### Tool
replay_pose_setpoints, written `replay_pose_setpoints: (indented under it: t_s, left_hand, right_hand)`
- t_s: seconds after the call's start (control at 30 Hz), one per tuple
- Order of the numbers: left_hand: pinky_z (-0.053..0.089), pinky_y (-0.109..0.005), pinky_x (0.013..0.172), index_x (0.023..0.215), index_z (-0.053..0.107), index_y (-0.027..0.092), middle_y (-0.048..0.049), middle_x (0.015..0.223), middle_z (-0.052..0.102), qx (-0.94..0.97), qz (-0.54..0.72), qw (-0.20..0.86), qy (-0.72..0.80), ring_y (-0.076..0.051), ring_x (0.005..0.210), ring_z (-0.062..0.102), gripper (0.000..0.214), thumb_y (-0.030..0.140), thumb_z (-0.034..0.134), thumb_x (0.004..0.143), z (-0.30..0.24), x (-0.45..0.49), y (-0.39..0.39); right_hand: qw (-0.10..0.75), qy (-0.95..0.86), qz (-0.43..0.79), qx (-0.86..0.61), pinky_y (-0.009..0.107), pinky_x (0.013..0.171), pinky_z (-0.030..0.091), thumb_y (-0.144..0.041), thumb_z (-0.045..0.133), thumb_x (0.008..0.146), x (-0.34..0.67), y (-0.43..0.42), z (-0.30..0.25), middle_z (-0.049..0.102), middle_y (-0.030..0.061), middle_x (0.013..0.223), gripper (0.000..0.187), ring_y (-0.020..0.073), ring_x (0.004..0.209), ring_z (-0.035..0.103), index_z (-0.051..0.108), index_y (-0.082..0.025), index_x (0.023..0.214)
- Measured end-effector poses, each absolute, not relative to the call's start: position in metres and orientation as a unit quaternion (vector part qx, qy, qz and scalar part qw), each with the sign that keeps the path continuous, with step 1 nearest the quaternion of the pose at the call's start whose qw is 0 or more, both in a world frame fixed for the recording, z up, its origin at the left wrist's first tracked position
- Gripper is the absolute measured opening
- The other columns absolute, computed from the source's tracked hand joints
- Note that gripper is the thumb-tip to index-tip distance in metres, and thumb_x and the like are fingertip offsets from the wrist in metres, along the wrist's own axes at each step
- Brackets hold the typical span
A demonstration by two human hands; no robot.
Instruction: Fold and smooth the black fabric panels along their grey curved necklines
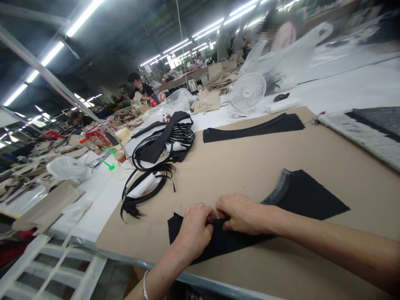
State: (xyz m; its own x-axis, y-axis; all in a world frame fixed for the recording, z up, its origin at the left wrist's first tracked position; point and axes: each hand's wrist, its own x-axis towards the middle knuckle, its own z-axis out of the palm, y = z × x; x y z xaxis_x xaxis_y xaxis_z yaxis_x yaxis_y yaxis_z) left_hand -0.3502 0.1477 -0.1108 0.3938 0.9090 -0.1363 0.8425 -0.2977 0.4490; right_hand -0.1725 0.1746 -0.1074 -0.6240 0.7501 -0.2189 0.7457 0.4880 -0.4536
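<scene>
A curved piece of black fabric [308, 198] lies on the brown paper-covered table [250, 166] close to its front edge. My left hand [194, 230] pinches the fabric near its left end, fingers curled on the upper edge. My right hand [242, 213] sits beside it, touching it, fingers closed on the same upper edge. The fabric's right part fans out wide with a grey band along its curved inner edge.
A second black curved piece [253, 129] lies further back. Black strips and a striped bundle [162, 146] sit at the left. Two small white fans [247, 92] [67, 168] stand on the white surface. Other people work at far tables. A metal rail [200, 279] runs along the front edge.
</scene>
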Motion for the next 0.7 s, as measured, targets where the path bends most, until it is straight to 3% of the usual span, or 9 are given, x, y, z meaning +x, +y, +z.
replay_pose_setpoints:
  t_s: [0.3, 0.5, 0.7]
  left_hand:
    - [0.045, -0.029, 0.074, 0.082, 0.065, 0.022, -0.0012, 0.082, 0.062, 0.809, 0.088, 0.22, 0.538, -0.018, 0.082, 0.058, 0.033, 0.0, 0.049, 0.063, -0.115, -0.344, 0.144]
    - [0.047, -0.028, 0.074, 0.081, 0.068, 0.023, -0.0004, 0.081, 0.063, 0.813, 0.093, 0.208, 0.535, -0.017, 0.081, 0.061, 0.035, -0.002, 0.049, 0.066, -0.113, -0.344, 0.144]
    - [0.05, -0.031, 0.077, 0.086, 0.069, 0.023, -0.0022, 0.086, 0.066, 0.831, 0.098, 0.154, 0.525, -0.019, 0.086, 0.062, 0.034, 0.001, 0.045, 0.079, -0.12, -0.341, 0.131]
  right_hand:
    - [0.077, -0.871, 0.29, -0.389, 0.026, 0.066, 0.04, -0.015, 0.057, 0.073, -0.162, 0.169, -0.121, 0.068, 0.0025, 0.082, 0.015, 0.0187, 0.078, 0.062, 0.065, -0.02, 0.085]
    - [0.114, -0.875, 0.286, -0.374, 0.027, 0.071, 0.041, -0.01, 0.055, 0.076, -0.158, 0.166, -0.127, 0.066, 0.0039, 0.087, 0.016, 0.0187, 0.082, 0.06, 0.064, -0.019, 0.087]
    - [0.147, -0.892, 0.263, -0.336, 0.028, 0.078, 0.042, -0.009, 0.052, 0.085, -0.151, 0.156, -0.132, 0.06, 0.0043, 0.09, 0.012, 0.0175, 0.086, 0.056, 0.061, -0.017, 0.088]
